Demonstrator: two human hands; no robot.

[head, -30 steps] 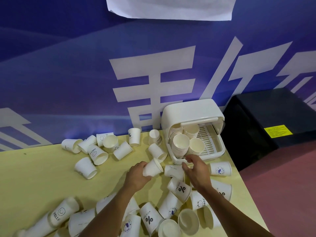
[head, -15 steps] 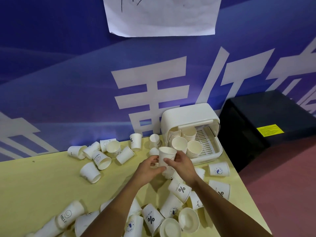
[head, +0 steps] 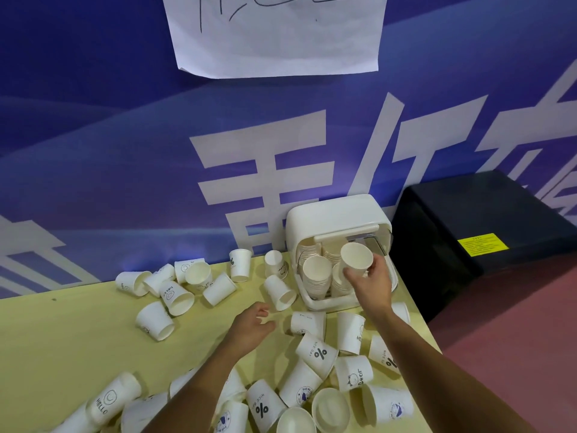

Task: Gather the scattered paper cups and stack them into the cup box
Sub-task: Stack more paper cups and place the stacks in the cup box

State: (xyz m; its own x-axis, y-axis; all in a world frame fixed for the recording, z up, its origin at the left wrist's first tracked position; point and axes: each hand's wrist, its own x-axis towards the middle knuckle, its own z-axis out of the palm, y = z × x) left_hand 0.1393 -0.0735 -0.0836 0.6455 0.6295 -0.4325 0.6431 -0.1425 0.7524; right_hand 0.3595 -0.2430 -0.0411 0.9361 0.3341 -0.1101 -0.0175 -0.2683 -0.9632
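1. Partly done, at a guess: several stacks of cups (head: pixel 317 276) already in the cup box (head: pixel 331 214) at centre right of the frame, far more lying loose outside it.
2. Held at the mouth of the box, just above the stacks, open end toward the camera: one more cup (head: pixel 356 259), pinched at its side by the fingers and thumb of the right hand (head: pixel 371 282).
3. Not yet seated on a stack, by the look of it.
4. Empty, fingers loosely curled, low over the table (head: pixel 62 339) at centre frame: the left hand (head: pixel 253 323), close to a tipped cup (head: pixel 281 292), seemingly not touching it.
5. Left to gather: a cluster of loose cups (head: pixel 175 295) at middle left, mostly tipped over, a couple upright near the wall, and a denser heap (head: pixel 318 354) along the bottom and lower right, many overlapping.
6. Inside the box: nested stacks, open ends facing the camera, filling the left part; the right part hidden behind the hand and the held cup.
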